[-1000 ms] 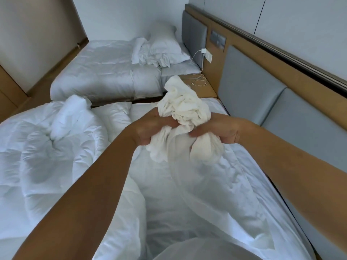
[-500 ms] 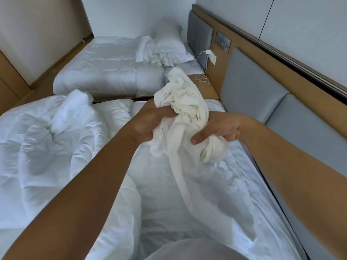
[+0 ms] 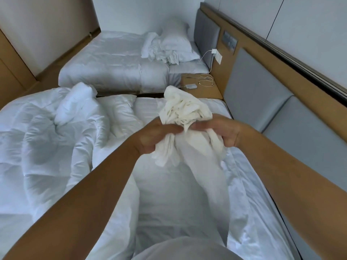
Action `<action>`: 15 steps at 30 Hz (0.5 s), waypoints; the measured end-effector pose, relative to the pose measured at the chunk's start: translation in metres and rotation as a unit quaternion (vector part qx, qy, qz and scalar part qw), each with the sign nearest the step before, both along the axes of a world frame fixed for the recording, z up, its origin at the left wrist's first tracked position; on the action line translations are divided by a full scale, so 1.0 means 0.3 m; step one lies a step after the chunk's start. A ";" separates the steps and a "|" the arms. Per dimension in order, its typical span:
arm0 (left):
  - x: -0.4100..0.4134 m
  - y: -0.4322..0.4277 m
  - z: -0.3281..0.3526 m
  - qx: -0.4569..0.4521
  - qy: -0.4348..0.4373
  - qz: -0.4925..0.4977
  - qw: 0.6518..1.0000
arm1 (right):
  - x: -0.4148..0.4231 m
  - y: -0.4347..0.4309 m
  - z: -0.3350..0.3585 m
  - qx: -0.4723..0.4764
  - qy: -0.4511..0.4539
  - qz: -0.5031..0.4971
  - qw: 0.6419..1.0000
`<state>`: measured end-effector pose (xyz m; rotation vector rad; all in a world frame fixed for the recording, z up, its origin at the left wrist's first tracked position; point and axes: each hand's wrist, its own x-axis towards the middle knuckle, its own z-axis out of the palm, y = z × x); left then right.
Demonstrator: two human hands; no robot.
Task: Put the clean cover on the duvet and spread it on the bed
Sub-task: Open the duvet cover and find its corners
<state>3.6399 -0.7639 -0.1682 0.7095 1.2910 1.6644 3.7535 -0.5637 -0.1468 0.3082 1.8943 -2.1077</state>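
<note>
Both hands are curled tight on the clean cover [image 3: 185,109]. The left hand [image 3: 156,136] grips the gathered cloth from one side and the right hand [image 3: 220,131] from the other, fingertips nearly meeting across the middle of the bunch. A crumpled cream wad of cover stands above the knuckles, and the rest hangs below them as a long drape onto the bed [image 3: 169,194]. The duvet [image 3: 43,139] lies bare in a rumpled heap on the left half of that bed, apart from the cover, with a pillow [image 3: 120,114] just beyond it.

The palms and most of the fingers are buried in folds, so exactly how much cloth each hand holds cannot be told. The cover's opening and corners are lost in the bunch. The lower end of the drape runs behind the person's grey-clad torso at the bottom edge, and the duvet is cut off at the left edge.

Against half a second ago, the wad above the hands is shorter and squatter, and the hands sit closer to level, with the right fingers drawn in toward the left. The duvet has not moved.
</note>
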 end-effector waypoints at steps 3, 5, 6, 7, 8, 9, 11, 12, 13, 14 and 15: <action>-0.020 0.004 0.013 -0.022 0.008 0.055 0.998 | 0.032 -0.022 -0.042 0.015 -0.056 0.102 0.993; -0.016 0.011 0.004 -0.027 0.011 0.080 0.996 | 0.031 -0.040 -0.059 0.046 -0.033 0.072 0.996; -0.013 0.011 -0.005 -0.028 0.012 0.090 0.995 | 0.028 -0.043 -0.060 0.033 -0.011 0.045 0.998; -0.009 0.007 -0.017 -0.031 0.016 0.093 0.995 | 0.026 -0.042 -0.057 0.007 0.009 0.016 1.000; -0.003 0.000 -0.033 -0.038 0.026 0.086 0.995 | 0.023 -0.036 -0.052 -0.016 0.026 -0.014 0.999; 0.007 -0.007 -0.052 -0.044 0.036 0.071 0.996 | 0.019 -0.029 -0.045 -0.021 0.039 -0.048 0.998; 0.036 -0.019 -0.093 -0.041 0.043 0.037 0.998 | 0.002 -0.018 -0.031 -0.005 0.053 -0.103 0.993; 0.049 -0.022 -0.110 -0.032 0.041 0.025 0.998 | -0.008 -0.016 -0.027 -0.001 0.053 -0.118 0.992; 0.062 -0.023 -0.121 -0.026 0.037 0.021 0.999 | -0.016 -0.018 -0.024 0.002 0.051 -0.129 0.990; 0.072 -0.024 -0.126 -0.025 0.030 0.022 0.999 | -0.026 -0.023 -0.022 0.009 0.049 -0.141 0.989; 0.076 -0.022 -0.126 -0.028 0.022 0.025 0.999 | -0.034 -0.030 -0.020 0.018 0.048 -0.156 0.986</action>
